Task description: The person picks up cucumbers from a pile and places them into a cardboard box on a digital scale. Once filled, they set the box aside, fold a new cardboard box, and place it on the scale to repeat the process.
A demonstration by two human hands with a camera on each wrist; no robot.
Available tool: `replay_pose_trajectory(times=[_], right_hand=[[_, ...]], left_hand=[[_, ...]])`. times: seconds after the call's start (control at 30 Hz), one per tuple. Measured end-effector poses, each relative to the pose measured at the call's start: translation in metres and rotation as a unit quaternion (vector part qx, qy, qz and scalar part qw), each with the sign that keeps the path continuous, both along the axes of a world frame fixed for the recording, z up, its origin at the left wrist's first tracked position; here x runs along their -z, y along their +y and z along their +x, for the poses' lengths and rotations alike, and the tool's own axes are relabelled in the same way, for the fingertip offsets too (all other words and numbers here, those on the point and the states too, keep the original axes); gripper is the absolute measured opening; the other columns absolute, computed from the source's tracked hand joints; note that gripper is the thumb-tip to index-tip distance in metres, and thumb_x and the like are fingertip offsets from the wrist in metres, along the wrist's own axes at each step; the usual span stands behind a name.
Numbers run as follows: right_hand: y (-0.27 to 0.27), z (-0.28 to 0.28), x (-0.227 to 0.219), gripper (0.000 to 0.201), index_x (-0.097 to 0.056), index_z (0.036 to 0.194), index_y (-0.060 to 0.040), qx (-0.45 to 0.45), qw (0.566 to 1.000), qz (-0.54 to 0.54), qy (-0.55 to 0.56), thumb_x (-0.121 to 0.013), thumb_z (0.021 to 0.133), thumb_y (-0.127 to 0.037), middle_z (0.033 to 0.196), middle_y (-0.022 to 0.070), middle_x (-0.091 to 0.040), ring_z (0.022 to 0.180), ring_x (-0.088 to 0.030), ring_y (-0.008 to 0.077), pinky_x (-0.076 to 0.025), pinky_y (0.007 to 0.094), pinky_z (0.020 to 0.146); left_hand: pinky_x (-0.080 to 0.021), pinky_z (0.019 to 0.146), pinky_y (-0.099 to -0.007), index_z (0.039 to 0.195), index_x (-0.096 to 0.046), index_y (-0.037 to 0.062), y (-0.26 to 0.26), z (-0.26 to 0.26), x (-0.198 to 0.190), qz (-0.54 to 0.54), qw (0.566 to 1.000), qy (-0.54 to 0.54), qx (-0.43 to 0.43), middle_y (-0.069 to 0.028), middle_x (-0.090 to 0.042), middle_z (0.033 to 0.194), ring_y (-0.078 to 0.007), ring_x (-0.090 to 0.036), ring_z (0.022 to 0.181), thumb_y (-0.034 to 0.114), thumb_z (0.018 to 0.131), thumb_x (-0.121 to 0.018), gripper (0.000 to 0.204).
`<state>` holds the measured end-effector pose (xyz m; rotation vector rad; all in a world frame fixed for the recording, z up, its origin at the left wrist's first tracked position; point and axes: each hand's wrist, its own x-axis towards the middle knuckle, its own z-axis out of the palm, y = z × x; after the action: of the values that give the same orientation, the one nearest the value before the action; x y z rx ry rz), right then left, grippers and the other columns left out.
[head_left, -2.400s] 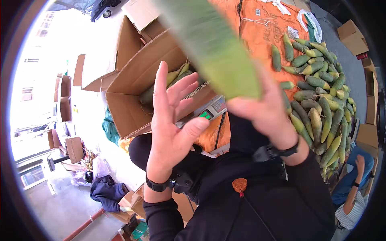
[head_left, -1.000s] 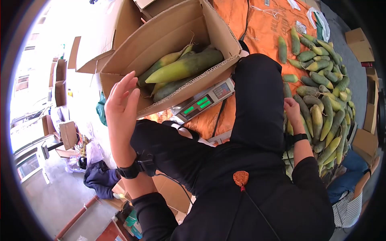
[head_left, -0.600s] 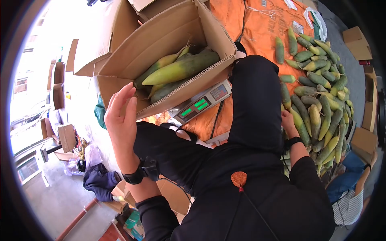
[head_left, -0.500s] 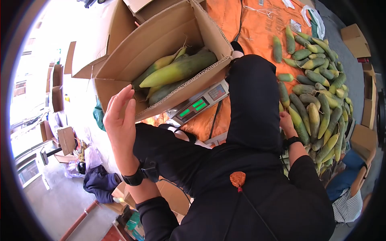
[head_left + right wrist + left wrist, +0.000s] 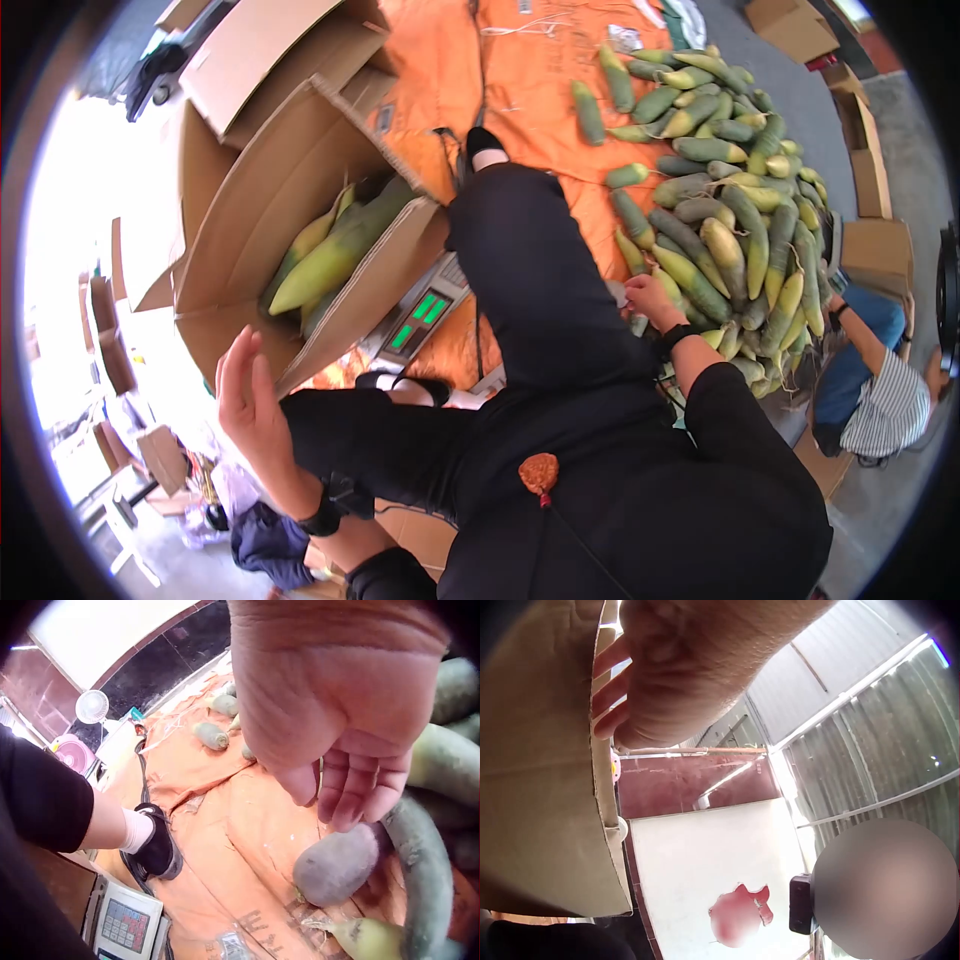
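My left hand (image 5: 255,405) is raised at the near left corner of the cardboard box (image 5: 240,215), fingers fairly straight and nothing in them. In the left wrist view its fingertips overlap the box wall (image 5: 540,772). Inside the box lie several large green radishes (image 5: 335,255). My right hand (image 5: 655,300) is low beside my knee, at the left edge of a heap of green radishes (image 5: 727,250). The right wrist view shows its fingers loosely bent, tips right at the end of a stubby grey-green radish (image 5: 336,864) on the orange sheet (image 5: 225,825); no radish shows inside the hand.
A scale with a lit green display (image 5: 420,318) stands beside the box. More cardboard boxes (image 5: 265,70) are behind it. My bent knee (image 5: 530,270) lies between box and heap. A seated person in a striped shirt (image 5: 885,405) is beyond the heap on the right.
Earlier my right hand held a green radish up near the box; it has since gone down to the heap without it. My left hand moved to the box corner. The head view turned right.
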<state>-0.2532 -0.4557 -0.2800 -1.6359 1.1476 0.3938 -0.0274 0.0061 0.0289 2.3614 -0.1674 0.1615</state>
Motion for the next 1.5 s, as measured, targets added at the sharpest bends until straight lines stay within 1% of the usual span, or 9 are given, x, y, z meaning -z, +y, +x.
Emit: replay_pose_trajectory(times=[0.4, 0.6, 0.67, 1.1, 1.17, 1.2, 1.27, 1.37, 1.5], right_hand=[[-0.003, -0.018, 0.0, 0.016, -0.065, 0.092, -0.0005, 0.023, 0.999, -0.006, 0.031, -0.061, 0.079, -0.01, 0.074, 0.01, -0.066, 0.061, -0.064, 0.0179, -0.051, 0.0316, 0.057], [-0.007, -0.038, 0.006, 0.014, -0.064, 0.092, -0.0041, 0.006, 0.999, -0.031, 0.04, -0.059, 0.08, -0.01, 0.072, 0.0033, -0.062, 0.058, -0.058, 0.0124, -0.044, 0.0275, 0.048], [-0.005, -0.039, 0.001, 0.015, -0.068, 0.089, -0.0035, 0.009, 0.997, -0.046, 0.063, -0.06, 0.078, -0.011, 0.074, 0.0113, -0.068, 0.062, -0.066, 0.0222, -0.052, 0.0345, 0.062], [0.001, -0.055, 0.036, 0.015, -0.068, 0.088, -0.0065, -0.022, 0.993, 0.003, 0.112, -0.059, 0.079, -0.014, 0.077, 0.0069, -0.066, 0.065, -0.065, 0.0196, -0.052, 0.0345, 0.056], [-0.006, -0.079, 0.083, 0.02, -0.067, 0.077, -0.0016, -0.387, 0.873, -0.235, 0.178, -0.061, 0.08, -0.02, 0.075, 0.0096, -0.065, 0.063, -0.066, 0.0228, -0.054, 0.0365, 0.056], [-0.004, -0.073, 0.063, 0.02, -0.067, 0.077, -0.0016, -0.386, 0.874, -0.235, 0.179, -0.061, 0.08, -0.02, 0.075, 0.0096, -0.065, 0.063, -0.066, 0.0228, -0.054, 0.0365, 0.056], [-0.001, -0.043, -0.017, 0.035, -0.064, 0.064, 0.003, -0.073, 0.953, -0.015, 0.293, -0.064, 0.081, -0.029, 0.073, 0.0125, -0.064, 0.068, -0.067, 0.0256, -0.055, 0.0378, 0.058], [0.002, -0.048, -0.027, 0.039, -0.067, 0.08, 0.0047, -0.094, 0.953, -0.008, 0.289, -0.062, 0.082, -0.033, 0.076, 0.0196, -0.067, 0.078, -0.067, 0.0315, -0.053, 0.0375, 0.072], [0.008, -0.062, 0.0, 0.036, -0.064, 0.092, 0.0036, -0.006, 0.963, 0.068, 0.26, -0.069, 0.078, -0.03, 0.082, 0.0175, -0.067, 0.079, -0.066, 0.0284, -0.052, 0.0385, 0.067]], left_hand=[[-0.043, 0.087, -0.0279, 0.113, -0.062, -0.0027, -0.011, -0.002, 0.001, 0.046, 0.999, -0.027, -0.002, -0.0097, -0.064, 0.103, -0.0177, -0.058, 0.097, 0.0, 0.091, -0.051, 0.024], [-0.045, 0.077, -0.0243, 0.113, -0.062, -0.0021, -0.007, -0.002, 0.008, 0.052, 0.998, -0.03, -0.011, -0.0085, -0.064, 0.101, -0.0145, -0.058, 0.093, 0.001, 0.093, -0.05, 0.024], [-0.045, 0.077, -0.0242, 0.113, -0.062, -0.0016, -0.005, 0.0, 0.012, 0.039, 0.998, -0.047, -0.004, -0.0081, -0.064, 0.101, -0.0141, -0.058, 0.092, 0.002, 0.094, -0.05, 0.023], [-0.045, 0.08, -0.026, 0.112, -0.062, -0.0025, -0.014, 0.002, 0.015, 0.088, 0.995, -0.041, -0.031, -0.0081, -0.064, 0.101, -0.0146, -0.059, 0.092, 0.005, 0.095, -0.05, 0.023], [-0.046, 0.082, -0.0266, 0.113, -0.062, -0.0027, -0.013, 0.002, 0.016, 0.09, 0.994, -0.048, -0.025, -0.0083, -0.064, 0.101, -0.015, -0.059, 0.092, 0.005, 0.095, -0.05, 0.023], [-0.046, 0.082, -0.0266, 0.113, -0.062, -0.0027, -0.014, 0.002, 0.016, 0.09, 0.994, -0.048, -0.023, -0.0083, -0.064, 0.101, -0.015, -0.059, 0.092, 0.005, 0.095, -0.05, 0.023], [-0.046, 0.082, -0.0272, 0.112, -0.062, -0.0027, -0.016, 0.001, 0.015, 0.105, 0.992, -0.056, -0.032, -0.0084, -0.064, 0.101, -0.0153, -0.059, 0.093, 0.006, 0.095, -0.05, 0.023], [-0.046, 0.084, -0.0276, 0.112, -0.062, -0.0025, -0.013, 0.003, 0.016, 0.083, 0.994, -0.047, -0.046, -0.0085, -0.064, 0.101, -0.0158, -0.059, 0.094, 0.006, 0.095, -0.05, 0.022], [-0.046, 0.085, -0.028, 0.112, -0.063, -0.0019, -0.014, 0.002, 0.015, 0.084, 0.994, -0.045, -0.047, -0.0087, -0.064, 0.101, -0.0163, -0.06, 0.095, 0.007, 0.095, -0.051, 0.022]])
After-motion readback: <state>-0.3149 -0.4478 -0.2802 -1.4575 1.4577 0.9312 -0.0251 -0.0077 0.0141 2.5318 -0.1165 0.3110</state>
